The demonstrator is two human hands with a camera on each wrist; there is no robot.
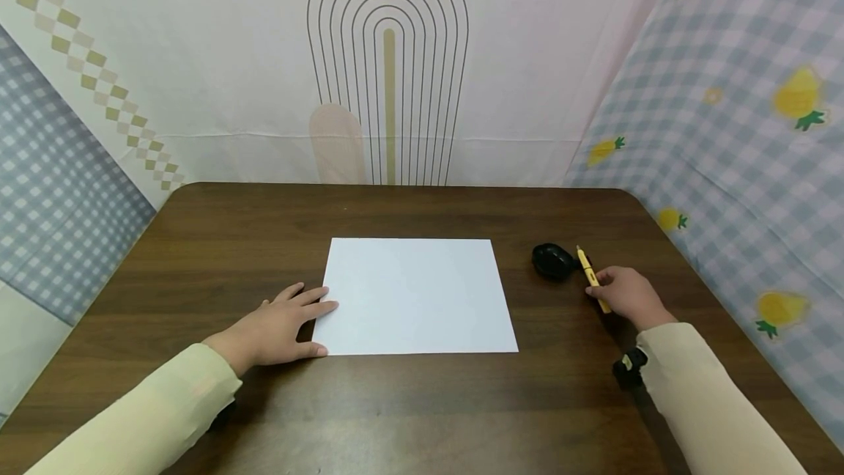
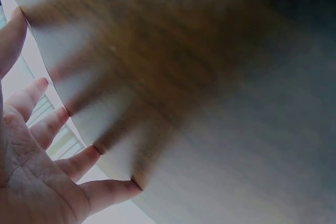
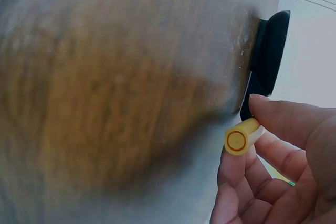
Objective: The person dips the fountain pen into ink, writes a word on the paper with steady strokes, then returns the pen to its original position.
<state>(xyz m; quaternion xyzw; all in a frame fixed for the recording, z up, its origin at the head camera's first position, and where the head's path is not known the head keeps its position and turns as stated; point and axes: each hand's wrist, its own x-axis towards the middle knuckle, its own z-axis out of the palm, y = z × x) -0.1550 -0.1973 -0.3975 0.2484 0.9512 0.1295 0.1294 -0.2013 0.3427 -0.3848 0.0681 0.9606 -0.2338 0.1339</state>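
Note:
A blank white sheet of paper (image 1: 415, 295) lies on the brown wooden table. My left hand (image 1: 277, 328) rests at its left edge with fingers spread, index fingertip over the paper; in the left wrist view the fingertips (image 2: 94, 150) press on the surface. My right hand (image 1: 629, 295) pinches a yellow marker (image 1: 593, 278) between thumb and fingers, the marker tilted with its far end pointing away. In the right wrist view the marker's round end (image 3: 236, 140) faces the camera. Just left of the marker sits a smooth, rounded black object (image 1: 552, 261), its side visible (image 3: 270, 51) beyond my thumb.
The table (image 1: 409, 416) has rounded far corners. Behind it hangs a white cloth (image 1: 231, 57) with arch lines. A blue checked cloth (image 1: 725, 130) with yellow fruit prints borders the right side, another checked cloth (image 1: 59, 174) the left.

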